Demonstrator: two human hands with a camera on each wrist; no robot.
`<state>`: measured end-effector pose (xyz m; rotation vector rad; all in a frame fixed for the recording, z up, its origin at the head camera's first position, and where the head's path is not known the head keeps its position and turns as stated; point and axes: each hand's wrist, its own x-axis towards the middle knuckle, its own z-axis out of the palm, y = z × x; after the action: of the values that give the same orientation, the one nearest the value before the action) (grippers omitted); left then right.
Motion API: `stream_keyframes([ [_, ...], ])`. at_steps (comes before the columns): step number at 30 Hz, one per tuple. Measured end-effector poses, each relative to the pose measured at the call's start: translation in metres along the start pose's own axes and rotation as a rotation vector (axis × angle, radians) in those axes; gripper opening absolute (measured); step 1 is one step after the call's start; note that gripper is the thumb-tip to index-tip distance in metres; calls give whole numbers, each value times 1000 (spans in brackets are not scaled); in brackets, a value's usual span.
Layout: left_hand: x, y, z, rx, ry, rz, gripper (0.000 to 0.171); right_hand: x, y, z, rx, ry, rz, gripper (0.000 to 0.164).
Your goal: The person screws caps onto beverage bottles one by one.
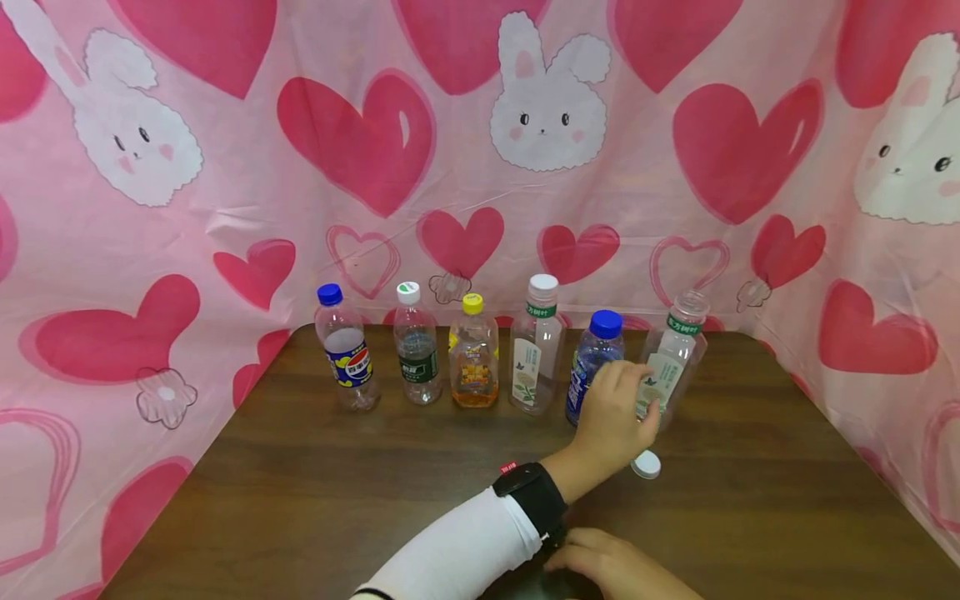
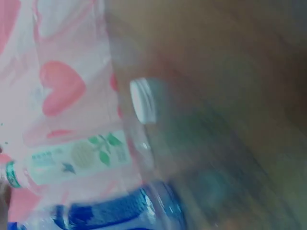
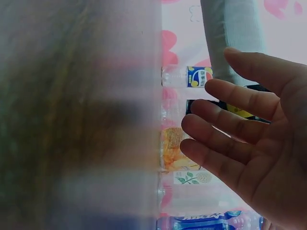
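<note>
My left hand (image 1: 615, 408) reaches across the table, its thumb and fingers spread apart in front of an uncapped clear bottle (image 1: 678, 342) with a green neck band and pale label. Beside it, partly behind the hand, stands a blue-labelled bottle (image 1: 604, 327) with a blue cap. On the table near the thumb lies a loose white cap (image 1: 646, 465), also visible in the left wrist view as a white cap (image 2: 144, 100). My right hand (image 1: 618, 568) is low at the front edge, under the left forearm. The right wrist view shows that hand (image 3: 249, 134) with fingers extended and nothing in its palm.
Leftward along the back run a white-capped clear bottle (image 1: 537, 350), a yellow-capped bottle (image 1: 474, 354) with some amber liquid, a green-labelled bottle (image 1: 417, 350) and a blue-capped Pepsi bottle (image 1: 348, 350). A pink heart-print curtain (image 1: 465, 192) hangs behind the brown table (image 1: 300, 500).
</note>
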<state>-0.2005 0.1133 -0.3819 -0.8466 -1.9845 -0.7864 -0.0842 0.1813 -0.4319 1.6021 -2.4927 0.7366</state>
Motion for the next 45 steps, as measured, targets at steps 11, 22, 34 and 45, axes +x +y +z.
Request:
stream_keyframes([
  [11,13,20,27,-54,-437,-358,103,-8,4,-6,-15,-9,-22,30],
  [22,43,23,55,-48,-342,-475,100,-13,6,-6,32,0,-43,23],
  [34,46,17,68,139,-207,-420,74,-11,6,0,46,13,-80,16],
  [45,40,17,46,-24,-222,-298,77,-11,7,-4,70,-27,-35,13],
])
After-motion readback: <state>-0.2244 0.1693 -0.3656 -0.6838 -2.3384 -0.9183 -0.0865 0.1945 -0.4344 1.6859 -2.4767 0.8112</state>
